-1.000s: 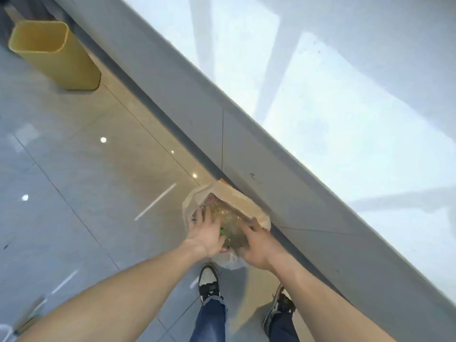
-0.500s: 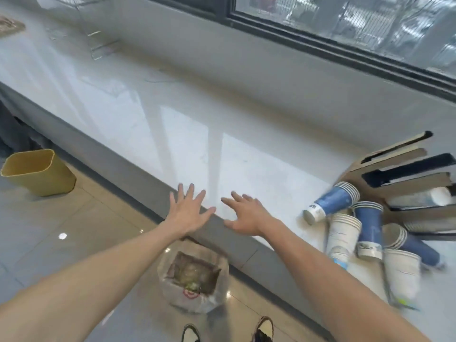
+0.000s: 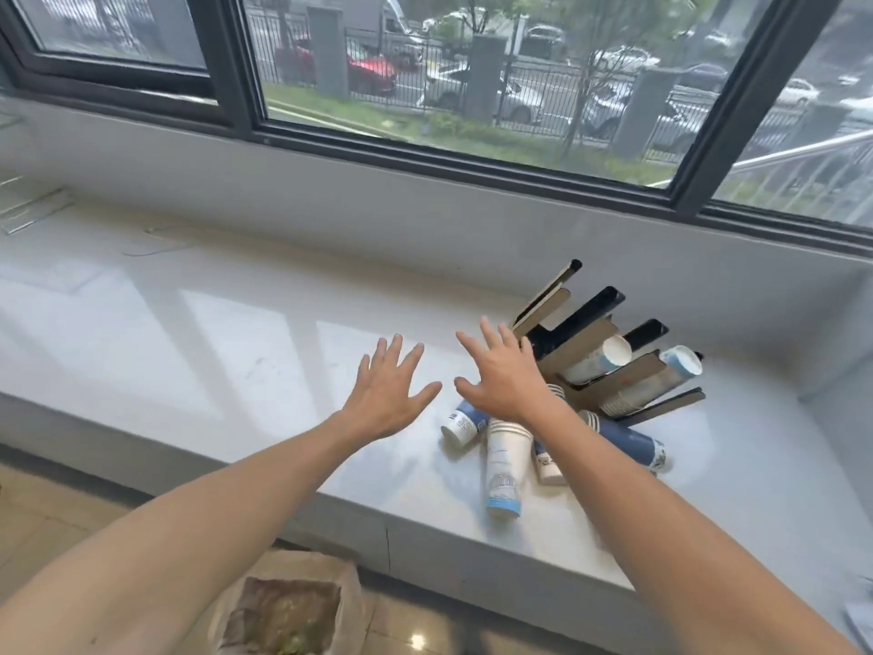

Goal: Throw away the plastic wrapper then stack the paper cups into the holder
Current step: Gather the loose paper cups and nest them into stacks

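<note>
Several stacks of blue and white paper cups lie on their sides on the white ledge (image 3: 198,352): a white stack (image 3: 504,458), a blue stack (image 3: 630,445) and a short blue one (image 3: 460,423). Behind them the slanted brown and black cup holder (image 3: 600,345) has cups in two of its slots. My right hand (image 3: 503,373) hovers open, fingers spread, just above the cups. To its left my left hand (image 3: 387,387) is also open over bare ledge. The waste bag (image 3: 288,607) with rubbish in it sits on the floor below; I cannot single out the wrapper.
A wall and a dark-framed window (image 3: 472,148) rise behind the ledge. A side wall (image 3: 845,352) closes the ledge at the right, close to the holder. Tiled floor (image 3: 52,508) lies below at the left.
Both hands left the waste bag on the floor, rose empty over the ledge and moved right toward the cups. The view lifted from the floor to the ledge and window.
</note>
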